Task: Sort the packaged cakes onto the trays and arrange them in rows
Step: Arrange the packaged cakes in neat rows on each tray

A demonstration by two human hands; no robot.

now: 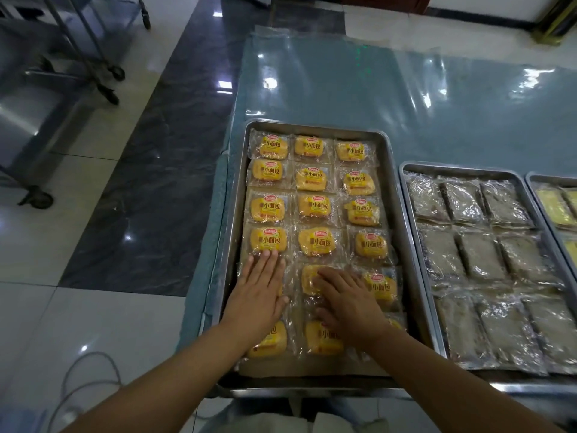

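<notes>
A steel tray [394, 189] on the table's left side holds yellow packaged cakes [313, 176] in three columns and several rows. My left hand [257, 292] lies flat, fingers apart, on a cake in the left column, fifth row. My right hand [345, 300] rests palm down on the middle-column cake [309, 278] of the same row, fingers spread. Neither hand grips anything. A second steel tray [409, 195] to the right holds brownish cakes in clear wrappers [462, 198], also in rows.
A third tray [535, 185] with pale yellow packs [554, 207] shows at the right edge. The table [374, 89] has a glossy plastic cover. Wheeled metal carts [62, 73] stand on the tiled floor to the left. A grey cable [87, 382] lies near my feet.
</notes>
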